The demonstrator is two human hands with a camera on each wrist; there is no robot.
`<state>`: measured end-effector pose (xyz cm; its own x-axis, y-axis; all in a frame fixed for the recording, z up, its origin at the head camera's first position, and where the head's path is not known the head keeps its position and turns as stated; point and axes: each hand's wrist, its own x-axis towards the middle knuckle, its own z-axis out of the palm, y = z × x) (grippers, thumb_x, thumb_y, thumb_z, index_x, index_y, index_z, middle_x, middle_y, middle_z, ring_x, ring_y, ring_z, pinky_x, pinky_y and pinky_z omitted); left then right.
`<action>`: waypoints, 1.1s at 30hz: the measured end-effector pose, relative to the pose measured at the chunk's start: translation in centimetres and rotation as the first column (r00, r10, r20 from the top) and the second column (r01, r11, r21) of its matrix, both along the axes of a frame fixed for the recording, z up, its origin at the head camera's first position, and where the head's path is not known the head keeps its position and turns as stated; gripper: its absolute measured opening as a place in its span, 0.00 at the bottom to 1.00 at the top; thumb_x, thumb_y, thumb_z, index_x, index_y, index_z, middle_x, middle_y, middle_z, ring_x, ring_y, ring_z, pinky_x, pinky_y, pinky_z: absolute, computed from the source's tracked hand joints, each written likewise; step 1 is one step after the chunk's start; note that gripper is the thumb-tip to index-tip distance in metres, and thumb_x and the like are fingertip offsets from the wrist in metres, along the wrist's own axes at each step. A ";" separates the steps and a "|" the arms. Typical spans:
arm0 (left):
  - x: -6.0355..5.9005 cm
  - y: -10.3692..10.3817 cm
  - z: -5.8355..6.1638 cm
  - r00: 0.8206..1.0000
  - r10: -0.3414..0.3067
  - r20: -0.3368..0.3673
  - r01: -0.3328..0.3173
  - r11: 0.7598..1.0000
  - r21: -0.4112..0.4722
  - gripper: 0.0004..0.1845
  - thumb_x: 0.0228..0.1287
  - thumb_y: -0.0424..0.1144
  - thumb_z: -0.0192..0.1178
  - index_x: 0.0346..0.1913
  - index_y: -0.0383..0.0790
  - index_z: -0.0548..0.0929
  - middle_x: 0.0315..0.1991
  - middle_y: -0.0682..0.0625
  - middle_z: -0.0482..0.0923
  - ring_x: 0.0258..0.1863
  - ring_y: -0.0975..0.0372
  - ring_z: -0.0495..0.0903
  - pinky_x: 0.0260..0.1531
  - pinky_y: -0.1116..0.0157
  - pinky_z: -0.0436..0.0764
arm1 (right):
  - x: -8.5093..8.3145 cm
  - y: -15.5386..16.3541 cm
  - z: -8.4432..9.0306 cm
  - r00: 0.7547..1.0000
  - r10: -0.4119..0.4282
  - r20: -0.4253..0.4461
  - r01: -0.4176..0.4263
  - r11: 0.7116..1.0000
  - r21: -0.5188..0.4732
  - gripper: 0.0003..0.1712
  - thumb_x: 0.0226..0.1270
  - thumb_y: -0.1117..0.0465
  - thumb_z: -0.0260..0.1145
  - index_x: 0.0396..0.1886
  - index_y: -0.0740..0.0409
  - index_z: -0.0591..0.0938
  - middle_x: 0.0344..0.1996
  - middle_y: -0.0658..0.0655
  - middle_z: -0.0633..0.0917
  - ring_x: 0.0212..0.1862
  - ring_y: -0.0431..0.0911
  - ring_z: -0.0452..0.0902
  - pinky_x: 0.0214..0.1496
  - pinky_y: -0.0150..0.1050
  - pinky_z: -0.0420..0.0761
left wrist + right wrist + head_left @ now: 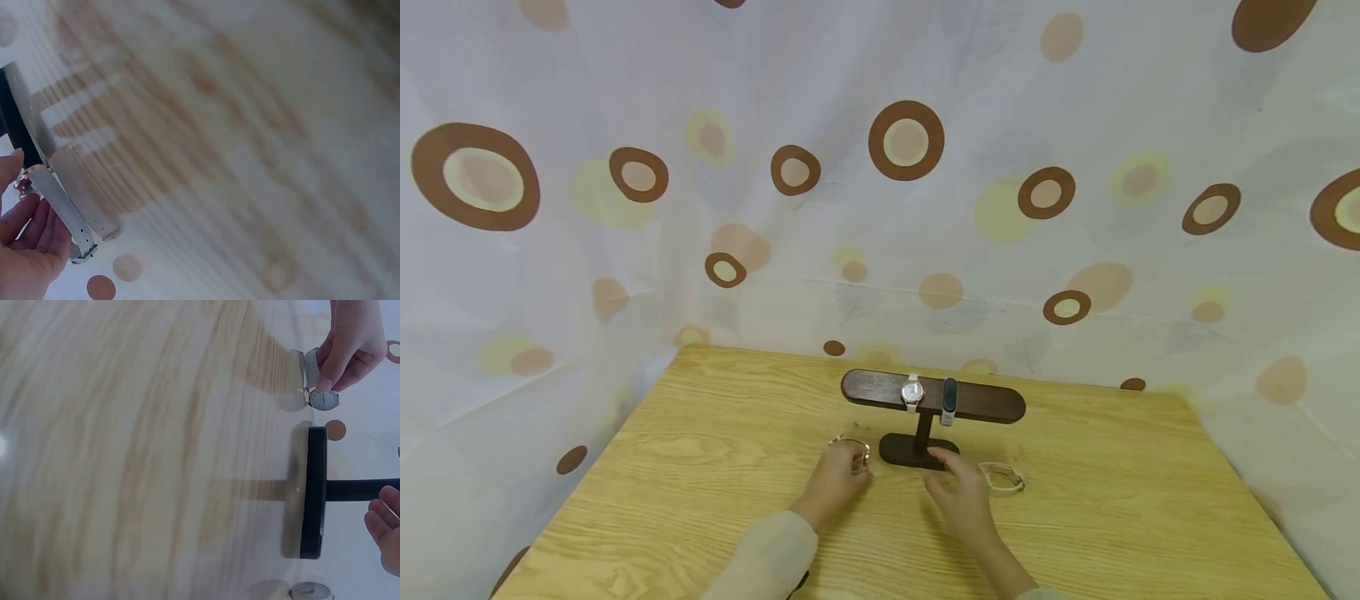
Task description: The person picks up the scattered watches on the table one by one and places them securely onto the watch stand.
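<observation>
My left hand [835, 479] pinches a wristwatch with a pale strap [62, 203] at the table, left of the stand's base. In the right wrist view its round dial [324, 400] shows under the fingertips. My right hand [958, 492] has its fingers loosely spread by the front right of the dark wooden watch stand [868, 387], holding nothing. On the stand's bar sit a white-strapped watch [912, 392] and a fitness band with a dark screen [950, 395]. Another pale-strapped watch [1004, 477] lies on the table right of my right hand.
The stand's oval base [898, 450] rests on a wood-grain table [715, 442]. Behind and beside the table hangs a pale curtain [820, 225] patterned with brown rings and dots.
</observation>
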<state>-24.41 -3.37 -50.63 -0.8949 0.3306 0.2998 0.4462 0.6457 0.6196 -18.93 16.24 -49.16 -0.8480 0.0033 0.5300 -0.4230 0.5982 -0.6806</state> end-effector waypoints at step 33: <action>3.3 3.0 0.8 0.983 -0.067 0.172 -0.026 0.873 0.487 0.08 0.57 0.32 0.64 0.30 0.27 0.85 0.29 0.39 0.84 0.25 0.74 0.75 0.26 0.77 0.77 | 0.1 -2.1 -0.2 0.781 0.338 0.525 0.087 0.774 -0.627 0.21 0.74 0.65 0.45 0.52 0.83 0.69 0.31 0.55 0.82 0.37 0.42 0.81 0.41 0.32 0.83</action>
<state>-21.12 -0.35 -49.81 -0.9428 0.2037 0.2638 0.3086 0.2345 0.9218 -18.86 14.15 -49.38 -0.9897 -0.0001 -0.1430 0.1428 -0.0444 -0.9887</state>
